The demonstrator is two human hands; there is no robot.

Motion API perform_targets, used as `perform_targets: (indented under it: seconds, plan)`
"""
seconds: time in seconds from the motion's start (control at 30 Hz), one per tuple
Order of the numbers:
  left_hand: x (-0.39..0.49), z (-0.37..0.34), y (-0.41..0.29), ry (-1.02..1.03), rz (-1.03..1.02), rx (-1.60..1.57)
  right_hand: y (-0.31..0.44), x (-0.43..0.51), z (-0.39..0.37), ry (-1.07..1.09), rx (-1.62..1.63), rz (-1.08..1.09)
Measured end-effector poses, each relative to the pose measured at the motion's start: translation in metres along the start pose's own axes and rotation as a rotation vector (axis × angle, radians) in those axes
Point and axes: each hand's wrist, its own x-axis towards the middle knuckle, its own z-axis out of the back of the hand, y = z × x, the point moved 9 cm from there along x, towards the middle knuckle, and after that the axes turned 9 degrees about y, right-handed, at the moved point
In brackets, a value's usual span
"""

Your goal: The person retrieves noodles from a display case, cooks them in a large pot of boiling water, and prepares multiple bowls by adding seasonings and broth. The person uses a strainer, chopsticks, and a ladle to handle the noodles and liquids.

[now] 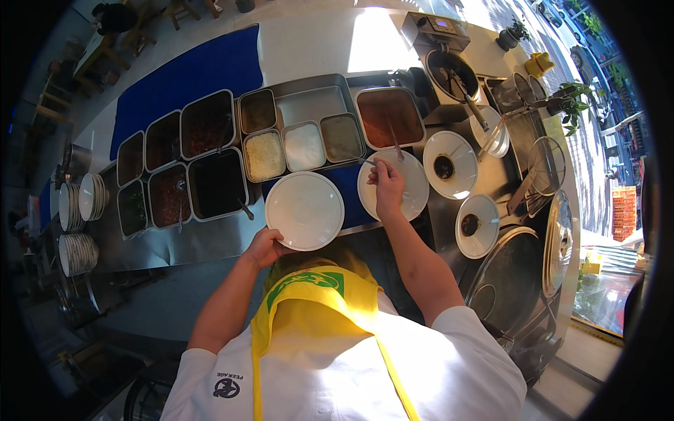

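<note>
My left hand (266,247) grips the near-left rim of a white bowl (304,210), whose inside shows no food. My right hand (387,185) pinches the thin metal handle of a utensil (373,162). That handle points left, toward a small steel pan of greyish seasoning (341,138); its far end is hard to make out. Under my right hand stands a second white bowl (415,192), partly covered by my forearm. Beside the seasoning are a pan of white granules (304,146) and one of pale chopped food (265,155). A pan of red-brown sauce (390,118) holds a ladle (395,139).
Deep steel pans of dark and red food (208,123) line the left counter, beyond stacked bowls (79,255). Two bowls with dark sauce (443,167) stand right, near a large round pot (505,279), wire strainers (547,166) and a cooker (453,76). People sit far left.
</note>
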Motion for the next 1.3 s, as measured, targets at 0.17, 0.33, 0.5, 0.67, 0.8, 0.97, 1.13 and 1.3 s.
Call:
perform_targets:
  seconds: [0.17, 0.33, 0.5, 0.67, 0.8, 0.97, 1.13, 1.3]
  plan:
    - [0.000, 0.001, 0.000, 0.006, 0.003, -0.006, 0.004, -0.003, 0.008, -0.005, 0.034, 0.009]
    - [0.000, 0.000, 0.000, 0.008, -0.007, -0.011, 0.006, -0.009, 0.012, -0.007, 0.043, 0.002]
    - [-0.003, -0.006, -0.003, -0.008, -0.015, -0.006, 0.003, -0.010, 0.016, -0.023, 0.125, -0.021]
    - [-0.004, -0.007, -0.003, -0.019, -0.037, -0.027, 0.013, -0.018, 0.015, 0.005, 0.174, -0.047]
    - [-0.005, -0.007, -0.002, -0.029, -0.038, -0.048, 0.042, -0.043, -0.001, 0.155, 0.014, -0.046]
    - [-0.006, -0.007, -0.002, -0.015, -0.044, -0.068, 0.057, -0.028, -0.070, 0.387, -0.318, 0.205]
    - [-0.014, 0.005, -0.002, -0.057, -0.056, -0.084, 0.027, 0.011, -0.114, 0.375, -0.483, 0.138]
    - [-0.021, 0.011, -0.007, -0.058, -0.082, -0.085, 0.010, 0.022, -0.093, 0.279, -0.218, -0.004]
